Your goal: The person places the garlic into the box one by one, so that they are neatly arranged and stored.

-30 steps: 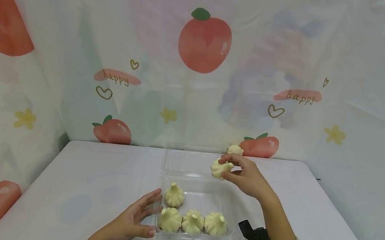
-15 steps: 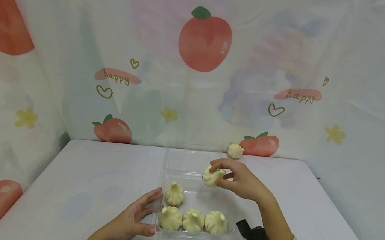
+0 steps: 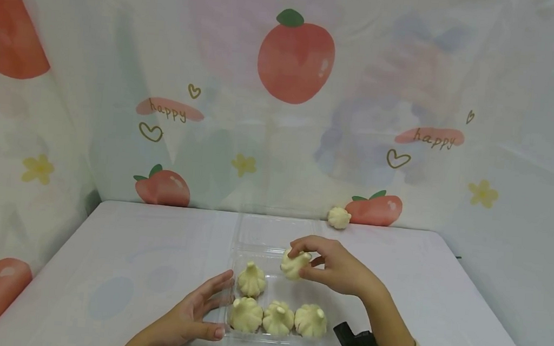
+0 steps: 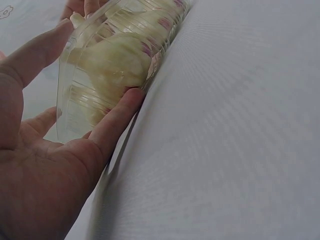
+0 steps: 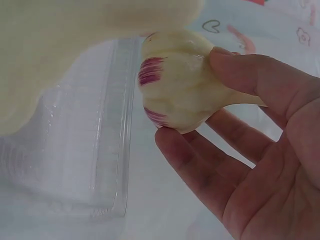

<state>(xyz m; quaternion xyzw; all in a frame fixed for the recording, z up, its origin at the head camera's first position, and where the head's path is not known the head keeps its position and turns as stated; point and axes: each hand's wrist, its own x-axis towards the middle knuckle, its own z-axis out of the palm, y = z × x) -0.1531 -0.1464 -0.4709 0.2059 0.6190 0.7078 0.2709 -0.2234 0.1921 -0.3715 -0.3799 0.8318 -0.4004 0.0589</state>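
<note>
My right hand (image 3: 340,267) pinches a garlic bulb (image 3: 294,264) between thumb and fingers, above the back part of a clear plastic box (image 3: 301,294). In the right wrist view this bulb (image 5: 180,80) shows purple streaks at its base. Inside the box, a front row of bulbs (image 3: 278,318) runs from left to right, and one more bulb (image 3: 251,279) sits behind the leftmost. Against the box's left wall, my left hand (image 3: 192,313) rests with fingers spread and fairly straight. The left wrist view shows its fingertips (image 4: 131,96) touching the clear wall.
Behind the box its clear lid (image 3: 272,233) lies folded back on the white table (image 3: 162,267). Another garlic bulb (image 3: 339,218) sits at the table's back edge by the printed curtain (image 3: 278,157). A black wrist mount (image 3: 356,339) is on the right forearm.
My right hand has carried the garlic bulb left and toward the front, from over the lid to over the box's back part. The left hand has stayed at the box.
</note>
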